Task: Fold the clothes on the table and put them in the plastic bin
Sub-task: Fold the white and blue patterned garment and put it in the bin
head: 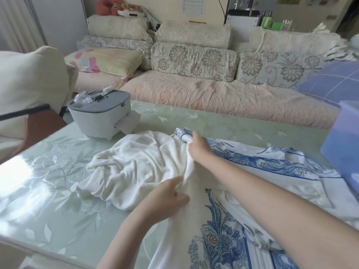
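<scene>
I look down on a pale green, leaf-patterned table (48,181). A white container (101,117) with a grey lid stands near its far left corner. A crumpled white knit garment (132,164) lies mid-table, touching a blue-and-white printed garment (262,162) spread across the right side to the near edge. A blurred blue plastic bin (342,144) is at the right edge.

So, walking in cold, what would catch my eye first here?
Two bare hands over the glass table: the left hand and right hand each grip one edge of a crumpled white garment. Right of it sprawls a blue-and-white patterned garment, with a lilac plastic bin at the frame's right edge. A grey lidded box sits at the far left.
</scene>
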`<state>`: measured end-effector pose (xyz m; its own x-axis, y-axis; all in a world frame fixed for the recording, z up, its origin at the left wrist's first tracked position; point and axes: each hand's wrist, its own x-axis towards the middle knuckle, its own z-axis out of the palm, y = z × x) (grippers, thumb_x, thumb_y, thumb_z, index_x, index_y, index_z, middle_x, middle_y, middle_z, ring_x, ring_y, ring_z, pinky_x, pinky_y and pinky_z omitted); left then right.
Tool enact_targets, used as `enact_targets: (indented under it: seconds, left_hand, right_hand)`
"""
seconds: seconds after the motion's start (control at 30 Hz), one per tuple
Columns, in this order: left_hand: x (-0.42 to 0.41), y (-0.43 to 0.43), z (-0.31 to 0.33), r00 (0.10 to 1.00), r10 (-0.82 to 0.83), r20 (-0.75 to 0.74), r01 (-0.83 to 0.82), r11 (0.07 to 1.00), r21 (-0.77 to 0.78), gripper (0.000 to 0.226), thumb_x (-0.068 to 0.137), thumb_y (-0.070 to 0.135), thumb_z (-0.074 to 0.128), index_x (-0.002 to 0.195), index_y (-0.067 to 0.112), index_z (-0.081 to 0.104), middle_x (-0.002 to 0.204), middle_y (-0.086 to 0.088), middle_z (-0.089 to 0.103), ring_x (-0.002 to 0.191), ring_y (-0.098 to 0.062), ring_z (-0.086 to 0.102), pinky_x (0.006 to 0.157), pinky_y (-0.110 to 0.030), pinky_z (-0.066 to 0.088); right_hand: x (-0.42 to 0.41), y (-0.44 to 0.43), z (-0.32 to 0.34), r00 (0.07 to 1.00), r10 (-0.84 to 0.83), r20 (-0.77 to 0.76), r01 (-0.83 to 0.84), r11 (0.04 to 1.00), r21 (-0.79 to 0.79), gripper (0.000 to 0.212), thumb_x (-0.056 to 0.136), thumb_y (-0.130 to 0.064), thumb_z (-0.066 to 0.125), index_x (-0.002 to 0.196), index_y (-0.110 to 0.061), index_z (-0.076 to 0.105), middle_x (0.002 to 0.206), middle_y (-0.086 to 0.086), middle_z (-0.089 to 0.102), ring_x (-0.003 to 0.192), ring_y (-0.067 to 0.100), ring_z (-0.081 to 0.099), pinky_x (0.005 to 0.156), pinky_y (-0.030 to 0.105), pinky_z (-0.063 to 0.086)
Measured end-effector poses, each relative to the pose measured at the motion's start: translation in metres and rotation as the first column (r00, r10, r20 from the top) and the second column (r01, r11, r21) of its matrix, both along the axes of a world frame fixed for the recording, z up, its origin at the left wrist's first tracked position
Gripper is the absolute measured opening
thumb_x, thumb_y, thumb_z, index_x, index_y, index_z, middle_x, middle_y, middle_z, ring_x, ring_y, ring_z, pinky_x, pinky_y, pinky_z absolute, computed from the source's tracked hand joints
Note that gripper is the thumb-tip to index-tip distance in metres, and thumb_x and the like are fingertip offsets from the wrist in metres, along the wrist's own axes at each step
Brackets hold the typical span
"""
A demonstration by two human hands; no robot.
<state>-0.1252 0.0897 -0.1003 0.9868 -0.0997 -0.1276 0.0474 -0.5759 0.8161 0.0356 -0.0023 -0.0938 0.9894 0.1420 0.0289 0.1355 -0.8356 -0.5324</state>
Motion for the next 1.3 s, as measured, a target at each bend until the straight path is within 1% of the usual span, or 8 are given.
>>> enact_targets:
  seconds: [0.2, 0.4, 0.53, 0.63, 0.73, 0.93, 1.1, 1.3]
  left_hand:
    - [-0.004, -0.073, 0.009, 0.956, -0.288, -0.062, 0.260, 0.925, -0.278, 0.067, 0.088, 0.014, 0.057, 0.147, 0.026, 0.026, 0.050, 0.011, 0.050, 0.047, -0.002, 0.044, 0.049, -0.015, 0.039]
    - [0.001, -0.144, -0.011, 0.848, -0.479, -0.226, 0.405, 0.862, -0.306, 0.060, 0.095, 0.028, 0.053, 0.148, 0.022, 0.025, 0.105, -0.012, 0.070, 0.060, -0.006, 0.060, 0.057, -0.018, 0.051]
    - [0.017, -0.157, -0.031, 0.961, -0.275, 0.018, 0.273, 0.960, 0.060, 0.039, 0.093, 0.006, 0.042, 0.126, 0.019, 0.057, 0.102, -0.010, 0.070, 0.068, -0.020, 0.064, 0.072, -0.030, 0.054]
    - [0.043, -0.147, -0.050, 0.820, -0.196, 0.538, -0.054, 0.909, 0.414, 0.033, 0.073, 0.009, 0.060, 0.104, 0.020, 0.069, 0.097, -0.001, 0.065, 0.085, -0.022, 0.065, 0.072, -0.024, 0.050]
    - [0.057, -0.144, -0.061, 0.817, -0.281, 0.504, -0.059, 0.828, 0.557, 0.048, 0.062, 0.039, 0.062, 0.106, 0.021, 0.069, 0.114, -0.002, 0.066, 0.107, -0.023, 0.064, 0.083, -0.034, 0.054]
    - [0.054, -0.146, -0.075, 0.905, -0.368, 0.214, 0.162, 0.762, 0.627, 0.098, 0.067, 0.072, -0.017, 0.150, 0.029, 0.013, 0.159, -0.006, 0.005, 0.144, -0.028, -0.013, 0.108, -0.048, -0.025]
    - [0.053, -0.149, -0.074, 0.926, -0.343, 0.160, 0.172, 0.758, 0.628, 0.095, 0.059, 0.074, -0.016, 0.148, 0.041, -0.005, 0.157, 0.005, -0.017, 0.125, -0.020, -0.041, 0.103, -0.055, -0.028]
    - [0.051, -0.148, -0.074, 0.931, -0.342, 0.129, 0.193, 0.760, 0.621, 0.093, 0.061, 0.076, -0.012, 0.147, 0.041, -0.007, 0.157, 0.005, -0.019, 0.126, -0.020, -0.043, 0.104, -0.053, -0.028]
  right_hand:
    - [0.018, -0.101, 0.010, 0.995, -0.089, 0.032, 0.075, 0.949, 0.305, 0.063, 0.092, 0.000, 0.045, 0.149, -0.017, 0.023, 0.146, 0.017, 0.038, 0.132, 0.030, 0.040, 0.104, 0.033, 0.035]
    - [0.008, -0.191, -0.030, 0.956, -0.262, -0.132, 0.280, 0.951, 0.134, 0.048, 0.090, -0.012, 0.056, 0.136, -0.007, 0.044, 0.132, 0.018, 0.054, 0.118, 0.033, 0.052, 0.093, 0.032, 0.042]
    - [0.004, -0.202, -0.035, 0.954, -0.296, -0.036, 0.283, 0.936, -0.209, 0.045, 0.093, -0.033, 0.046, 0.131, -0.009, 0.048, 0.136, 0.016, 0.047, 0.124, 0.032, 0.045, 0.096, 0.038, 0.039]
    - [0.006, -0.195, -0.029, 0.980, -0.179, 0.084, 0.195, 0.945, -0.263, 0.059, 0.090, -0.032, 0.051, 0.143, -0.015, 0.032, 0.144, 0.012, 0.031, 0.133, 0.030, 0.029, 0.103, 0.039, 0.033]
    - [0.013, -0.181, -0.029, 0.991, -0.060, 0.120, 0.078, 0.986, -0.148, 0.065, 0.088, -0.028, 0.054, 0.147, -0.019, 0.028, 0.143, 0.009, 0.031, 0.134, 0.027, 0.026, 0.108, 0.037, 0.028]
    - [0.025, -0.158, -0.039, 0.990, 0.104, 0.098, -0.094, 0.990, -0.109, 0.087, 0.070, -0.052, 0.075, 0.141, -0.024, 0.035, 0.135, 0.001, 0.037, 0.127, 0.022, 0.035, 0.104, 0.035, 0.034]
    - [0.043, -0.153, -0.042, 0.943, 0.056, 0.329, -0.027, 0.995, -0.092, 0.016, 0.085, -0.029, 0.065, 0.094, -0.016, 0.065, 0.097, 0.007, 0.063, 0.098, 0.030, 0.055, 0.071, 0.035, 0.038]
    - [0.076, -0.176, -0.038, 0.892, -0.446, 0.076, 0.409, 0.867, 0.284, 0.034, 0.095, -0.028, 0.049, 0.093, 0.003, 0.062, 0.106, 0.028, 0.062, 0.098, 0.038, 0.058, 0.067, 0.031, 0.031]
